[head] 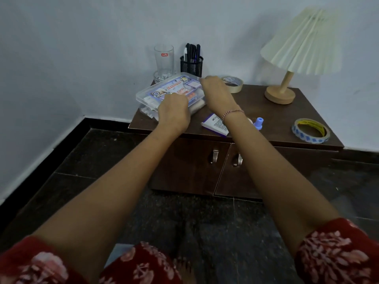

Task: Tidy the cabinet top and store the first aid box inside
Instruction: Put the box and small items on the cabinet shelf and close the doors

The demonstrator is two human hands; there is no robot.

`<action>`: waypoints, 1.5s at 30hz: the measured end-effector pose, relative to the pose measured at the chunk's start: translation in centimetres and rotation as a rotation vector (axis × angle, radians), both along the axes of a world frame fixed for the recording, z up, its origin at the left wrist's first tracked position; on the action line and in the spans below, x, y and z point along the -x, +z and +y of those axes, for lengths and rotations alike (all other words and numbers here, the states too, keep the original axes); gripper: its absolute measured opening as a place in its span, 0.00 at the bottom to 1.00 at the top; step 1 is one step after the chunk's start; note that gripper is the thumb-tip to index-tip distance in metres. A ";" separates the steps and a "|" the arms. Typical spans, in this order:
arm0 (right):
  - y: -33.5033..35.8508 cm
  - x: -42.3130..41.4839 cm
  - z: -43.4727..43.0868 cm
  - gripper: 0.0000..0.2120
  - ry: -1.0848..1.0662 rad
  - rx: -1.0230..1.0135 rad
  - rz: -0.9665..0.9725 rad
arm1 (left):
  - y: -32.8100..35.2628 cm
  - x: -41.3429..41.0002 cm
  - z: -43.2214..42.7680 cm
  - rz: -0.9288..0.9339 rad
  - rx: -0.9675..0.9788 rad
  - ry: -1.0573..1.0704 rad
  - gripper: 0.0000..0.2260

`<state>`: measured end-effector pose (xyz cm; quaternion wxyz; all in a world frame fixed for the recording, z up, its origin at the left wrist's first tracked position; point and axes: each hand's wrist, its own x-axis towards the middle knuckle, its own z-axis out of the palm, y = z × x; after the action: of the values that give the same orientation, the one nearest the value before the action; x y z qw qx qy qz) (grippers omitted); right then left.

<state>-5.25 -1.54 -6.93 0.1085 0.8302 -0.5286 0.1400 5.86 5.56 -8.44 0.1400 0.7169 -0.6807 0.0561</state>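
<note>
Both sleeves, the left sleeve (30, 261) and the right sleeve (336, 253), are short and dark red, with pink flowers and leaves printed on them. A thin red and white thread band (232, 113) goes round the wrist of the right hand (215, 89).

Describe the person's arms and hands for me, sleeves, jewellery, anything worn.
Both forearms are bare. The left sleeve and right sleeve are short, red fabric with a pale pink floral print. A thin reddish thread bracelet circles the wrist of the right hand. The left hand shows no watch or band at its wrist; the fingers are too hidden to check for rings.
</note>
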 end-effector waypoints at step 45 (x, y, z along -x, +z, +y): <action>-16.0 8.7 16.9 0.37 -0.770 -0.354 -1.344 | -13.2 11.2 10.9 1.067 -0.156 0.408 0.34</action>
<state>-13.99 15.33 -22.98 -0.3263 0.3318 -0.7452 0.4776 -5.29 16.45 -21.63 0.3969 0.7709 -0.3661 -0.3378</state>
